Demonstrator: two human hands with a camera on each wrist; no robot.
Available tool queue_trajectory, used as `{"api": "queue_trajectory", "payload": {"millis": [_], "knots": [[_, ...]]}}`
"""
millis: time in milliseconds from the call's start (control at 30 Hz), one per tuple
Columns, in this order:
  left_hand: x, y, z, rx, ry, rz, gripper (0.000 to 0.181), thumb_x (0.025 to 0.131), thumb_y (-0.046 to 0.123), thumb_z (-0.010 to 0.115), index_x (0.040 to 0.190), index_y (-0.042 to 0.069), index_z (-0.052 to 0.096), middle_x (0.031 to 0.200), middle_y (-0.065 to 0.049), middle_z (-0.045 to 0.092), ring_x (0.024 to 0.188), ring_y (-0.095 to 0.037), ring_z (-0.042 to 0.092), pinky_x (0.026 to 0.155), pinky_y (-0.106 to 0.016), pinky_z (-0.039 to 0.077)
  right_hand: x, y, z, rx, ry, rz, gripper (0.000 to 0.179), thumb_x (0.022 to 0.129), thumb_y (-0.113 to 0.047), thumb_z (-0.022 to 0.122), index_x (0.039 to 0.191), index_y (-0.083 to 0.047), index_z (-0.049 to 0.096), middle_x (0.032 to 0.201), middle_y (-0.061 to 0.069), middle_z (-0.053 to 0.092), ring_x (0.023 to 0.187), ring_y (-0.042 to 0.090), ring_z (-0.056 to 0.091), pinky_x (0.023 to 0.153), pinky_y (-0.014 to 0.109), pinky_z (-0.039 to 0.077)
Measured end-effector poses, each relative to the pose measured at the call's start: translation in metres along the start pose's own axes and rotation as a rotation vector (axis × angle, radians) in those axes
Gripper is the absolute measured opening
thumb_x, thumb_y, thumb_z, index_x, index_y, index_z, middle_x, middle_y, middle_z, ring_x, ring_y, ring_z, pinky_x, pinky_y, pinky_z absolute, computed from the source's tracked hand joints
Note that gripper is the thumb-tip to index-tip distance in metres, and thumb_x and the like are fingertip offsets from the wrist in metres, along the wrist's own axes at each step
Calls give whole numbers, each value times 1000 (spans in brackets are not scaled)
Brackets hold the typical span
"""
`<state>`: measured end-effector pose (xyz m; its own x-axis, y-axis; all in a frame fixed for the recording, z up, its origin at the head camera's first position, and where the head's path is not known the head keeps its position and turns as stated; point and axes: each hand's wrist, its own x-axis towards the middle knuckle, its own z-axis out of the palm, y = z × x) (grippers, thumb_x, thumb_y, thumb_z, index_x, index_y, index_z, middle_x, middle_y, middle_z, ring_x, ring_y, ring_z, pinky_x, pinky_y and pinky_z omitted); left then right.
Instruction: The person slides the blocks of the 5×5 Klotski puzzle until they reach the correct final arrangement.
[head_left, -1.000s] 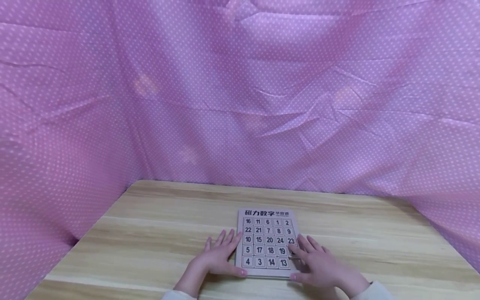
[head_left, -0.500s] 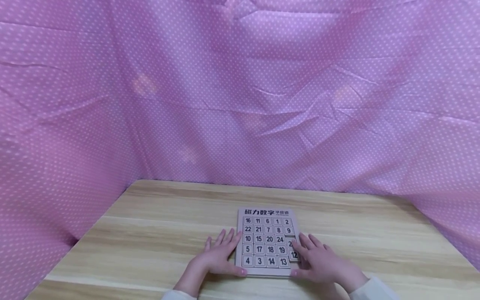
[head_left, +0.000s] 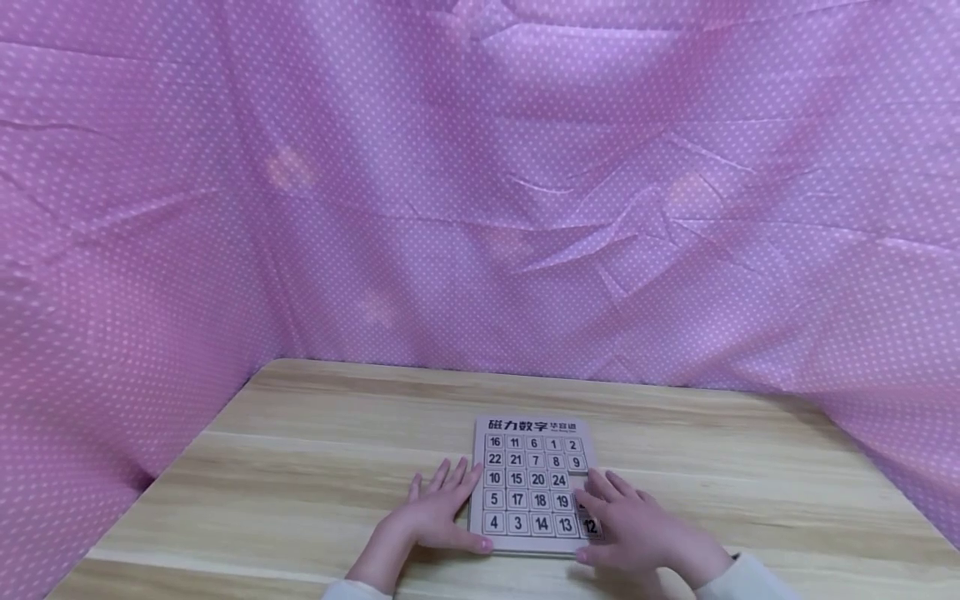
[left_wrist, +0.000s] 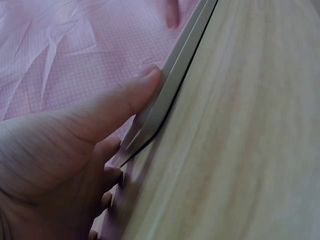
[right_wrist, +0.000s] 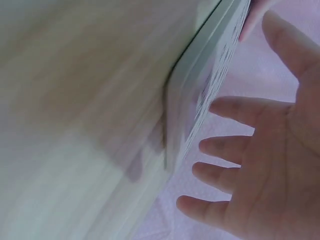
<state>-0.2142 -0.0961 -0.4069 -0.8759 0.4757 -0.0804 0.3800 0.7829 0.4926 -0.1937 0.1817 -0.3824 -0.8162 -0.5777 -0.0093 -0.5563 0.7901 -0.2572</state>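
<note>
A grey sliding number puzzle (head_left: 528,544) lies flat on the table, with rows of numbered tiles under black lettering. My left hand (head_left: 431,521) steadies it, index fingertip at the left edge and thumb on the near left corner. In the left wrist view the left thumb (left_wrist: 125,97) presses the frame's edge. My right hand (head_left: 637,525) is spread over the right side, its index finger on the tile column and mostly covering a tile in the fourth row. Tile 12 (head_left: 591,527) sits in the near right corner. A vacant slot shows below tile 9 (head_left: 576,462).
The wooden table (head_left: 337,425) extends around the puzzle on all sides. Pink dotted cloth (head_left: 480,208) hangs behind the table and along both sides.
The right index finger has slid tiles 23 and 12 toward the person, so 12 now fills the corner and the gap lies in the third row. The left hand stays put.
</note>
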Motion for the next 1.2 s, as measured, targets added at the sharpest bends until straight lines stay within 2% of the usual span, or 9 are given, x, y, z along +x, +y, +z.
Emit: {"api": "queue_trajectory", "payload": {"millis": [300,433,900,1200], "knots": [[-2,-2,0,17,8,5,102,62,62,59,138,10,17,141,-18,10,126,-37,3,93,-59,-5,50,-41,5,-39,-64,13,81,67,-69,45,131,-20,38,137,19,22,123,41,16,90,62,15],[-3,0,0,18,7,7,102,62,63,59,138,10,18,140,-18,11,126,-37,3,92,-60,-4,61,-51,8,-65,-97,30,76,68,-68,45,131,-25,39,138,16,23,123,39,16,92,60,15],[-2,3,0,18,18,8,101,62,61,60,138,9,18,140,-18,11,126,-37,3,93,-60,-4,50,-38,6,-92,-88,30,70,73,-62,46,130,-21,40,137,16,25,123,39,18,91,60,17],[-2,4,2,13,11,4,101,62,60,61,138,9,19,140,-18,11,126,-37,3,93,-59,-4,40,-34,5,-29,-65,40,70,75,-63,43,130,-19,41,137,19,24,123,40,15,91,62,16]]}}
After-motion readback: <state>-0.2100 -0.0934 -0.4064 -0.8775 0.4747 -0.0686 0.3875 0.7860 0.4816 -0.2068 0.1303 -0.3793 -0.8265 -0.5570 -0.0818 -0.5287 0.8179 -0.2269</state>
